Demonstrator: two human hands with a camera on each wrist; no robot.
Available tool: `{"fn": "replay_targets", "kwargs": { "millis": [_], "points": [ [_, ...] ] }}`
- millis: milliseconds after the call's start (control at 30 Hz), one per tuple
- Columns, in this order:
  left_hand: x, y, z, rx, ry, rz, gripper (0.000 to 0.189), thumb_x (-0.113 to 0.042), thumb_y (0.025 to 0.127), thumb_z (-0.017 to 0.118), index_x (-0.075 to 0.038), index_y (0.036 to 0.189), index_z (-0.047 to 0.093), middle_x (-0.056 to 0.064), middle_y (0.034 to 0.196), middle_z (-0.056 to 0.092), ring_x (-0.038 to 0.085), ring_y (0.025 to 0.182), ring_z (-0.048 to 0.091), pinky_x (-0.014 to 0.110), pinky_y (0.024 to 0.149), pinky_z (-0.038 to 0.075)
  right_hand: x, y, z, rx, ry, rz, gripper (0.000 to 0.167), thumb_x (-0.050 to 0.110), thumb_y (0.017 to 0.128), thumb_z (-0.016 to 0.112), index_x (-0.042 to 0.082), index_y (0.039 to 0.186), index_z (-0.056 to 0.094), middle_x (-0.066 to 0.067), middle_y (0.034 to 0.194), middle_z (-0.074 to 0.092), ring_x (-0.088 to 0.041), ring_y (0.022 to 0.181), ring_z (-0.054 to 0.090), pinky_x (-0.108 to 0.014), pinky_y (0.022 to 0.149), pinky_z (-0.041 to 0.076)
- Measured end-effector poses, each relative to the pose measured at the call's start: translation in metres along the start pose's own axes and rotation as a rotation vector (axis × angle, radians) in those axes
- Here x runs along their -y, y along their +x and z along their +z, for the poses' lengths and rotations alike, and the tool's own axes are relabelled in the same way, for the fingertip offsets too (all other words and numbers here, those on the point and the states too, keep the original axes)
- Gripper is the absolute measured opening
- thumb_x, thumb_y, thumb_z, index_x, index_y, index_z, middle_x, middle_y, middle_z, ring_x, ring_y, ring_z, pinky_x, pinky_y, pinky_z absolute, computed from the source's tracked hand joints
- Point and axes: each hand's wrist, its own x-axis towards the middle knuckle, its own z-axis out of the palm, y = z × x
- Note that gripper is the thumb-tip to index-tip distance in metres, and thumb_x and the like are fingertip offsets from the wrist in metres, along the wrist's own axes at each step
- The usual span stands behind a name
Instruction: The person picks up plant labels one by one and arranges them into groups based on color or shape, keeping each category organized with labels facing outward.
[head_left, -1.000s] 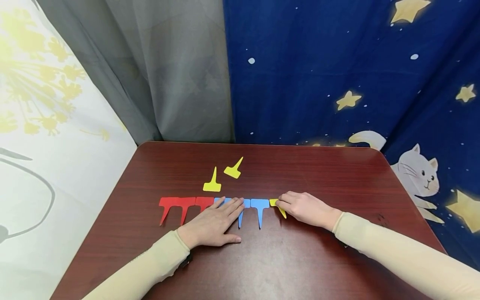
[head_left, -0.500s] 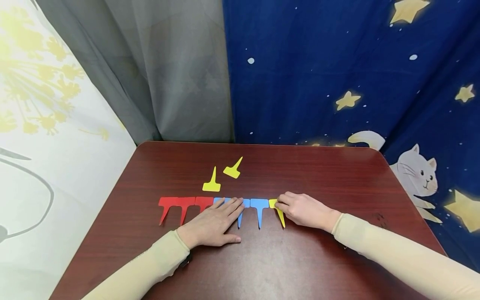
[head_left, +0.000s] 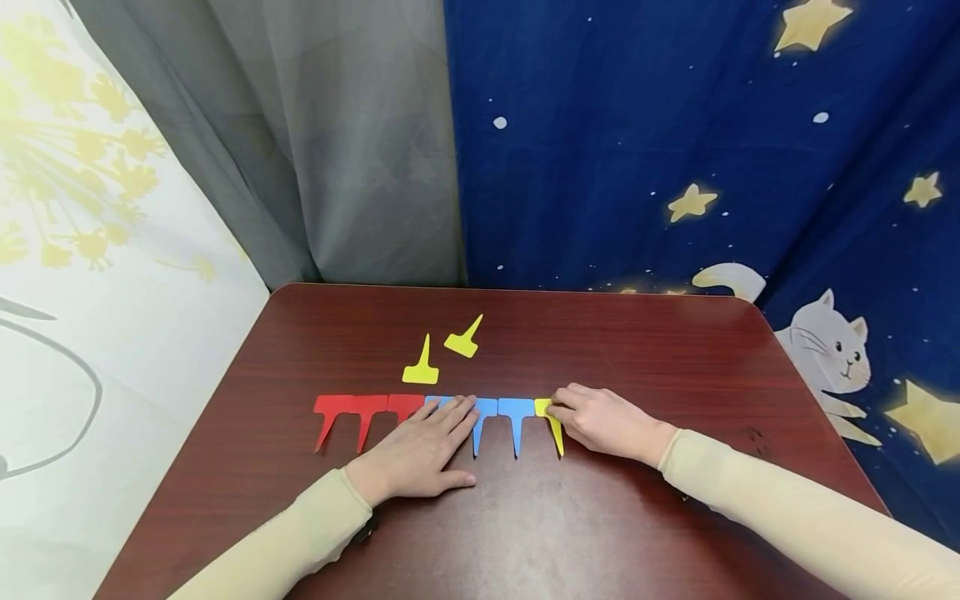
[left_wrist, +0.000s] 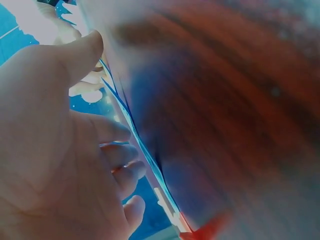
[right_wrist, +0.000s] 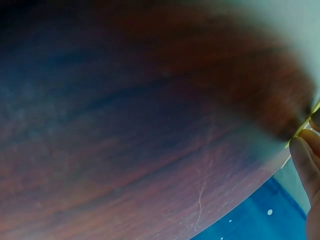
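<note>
The left hand (head_left: 416,450) lies flat with fingers outstretched over the row of T-shaped tags running along the desk (head_left: 637,350) roughly parallel to its far edge, covering parts of the blue tags (head_left: 516,408); the right hand (head_left: 603,421), fingers bent, holds the head of the yellow tag (head_left: 557,437) at the row's right end, stem pointing away from the far edge; red tags (head_left: 333,405) form the end towards the desk's left edge, and two loose yellow tags (head_left: 422,373) lie nearer the far edge
</note>
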Motion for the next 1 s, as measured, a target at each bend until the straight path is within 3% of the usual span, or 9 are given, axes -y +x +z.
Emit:
{"fn": "replay_targets", "kwargs": {
  "millis": [233, 400, 633, 1000],
  "points": [
    [-0.0052, -0.0071, 0.0011, -0.054, 0.033, -0.147, 0.090, -0.065, 0.095, 0.052, -0.001, 0.156, 0.034, 0.017, 0.162, 0.030, 0.031, 0.148, 0.030, 0.051, 0.120, 0.021, 0.0006, 0.0018, -0.0001, -0.009, 0.014, 0.011, 0.021, 0.011, 0.090, 0.072, 0.007, 0.110, 0.075, -0.001, 0.101, 0.062, -0.012, 0.088, 0.055, -0.024, 0.066, 0.056],
    [-0.0081, -0.0061, 0.0023, -0.080, 0.069, -0.207, 0.089, -0.065, 0.096, 0.052, 0.000, 0.155, 0.037, 0.017, 0.158, 0.036, 0.031, 0.145, 0.035, 0.048, 0.120, 0.022, 0.0003, 0.0035, -0.0017, -0.006, 0.033, 0.026, 0.018, 0.012, 0.090, 0.073, 0.008, 0.108, 0.076, 0.000, 0.098, 0.060, -0.011, 0.085, 0.053, -0.022, 0.065, 0.054],
    [-0.0101, -0.0053, 0.0009, -0.078, 0.073, -0.241, 0.086, -0.064, 0.095, 0.054, 0.002, 0.149, 0.045, 0.019, 0.154, 0.042, 0.032, 0.142, 0.040, 0.048, 0.120, 0.023, 0.0011, 0.0043, -0.0016, -0.015, 0.059, 0.031, 0.017, 0.012, 0.090, 0.074, 0.008, 0.107, 0.076, 0.001, 0.097, 0.060, -0.010, 0.083, 0.053, -0.022, 0.065, 0.054],
    [-0.0096, -0.0059, -0.0011, -0.046, 0.044, -0.214, 0.083, -0.061, 0.097, 0.053, 0.005, 0.146, 0.048, 0.023, 0.154, 0.041, 0.035, 0.142, 0.039, 0.049, 0.119, 0.026, -0.0007, 0.0092, -0.0063, 0.005, 0.090, 0.041, 0.012, 0.013, 0.089, 0.075, 0.010, 0.101, 0.076, 0.003, 0.091, 0.058, -0.009, 0.078, 0.051, -0.020, 0.060, 0.052]
  ]
}}
